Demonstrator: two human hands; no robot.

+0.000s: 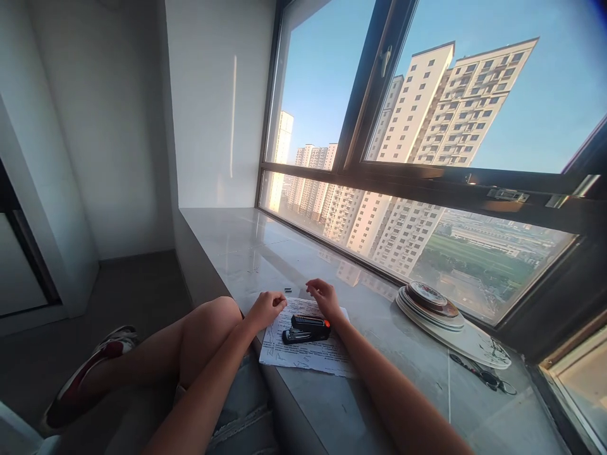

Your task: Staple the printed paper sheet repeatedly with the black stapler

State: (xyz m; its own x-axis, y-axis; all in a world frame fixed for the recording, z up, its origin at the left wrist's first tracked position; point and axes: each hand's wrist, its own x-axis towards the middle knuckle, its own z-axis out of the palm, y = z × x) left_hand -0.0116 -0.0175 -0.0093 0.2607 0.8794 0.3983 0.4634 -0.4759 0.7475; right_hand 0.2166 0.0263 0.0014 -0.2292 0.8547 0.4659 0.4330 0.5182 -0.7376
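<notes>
My left hand [268,309] is closed at the left edge of the printed sheets of paper [303,360], its fingers curled together; whatever they hold, if anything, is hidden. Over the far right part of the paper, my right hand [323,297] has its fingers loosely bent and slightly apart, with nothing visible in them. Between my forearms a black stapler [306,330] with an orange-red end lies on the paper, touched by neither hand. A small dark piece, perhaps a strip of staples [288,290], lies on the grey stone sill just beyond the paper, between my hands.
The polished window sill [374,354] runs along a large dark-framed window [351,126]. Stacked plates [431,309] stand at the right by the glass, with dark-handled scissors [488,378] close by. My bent knee [220,316] rests against the sill's left edge.
</notes>
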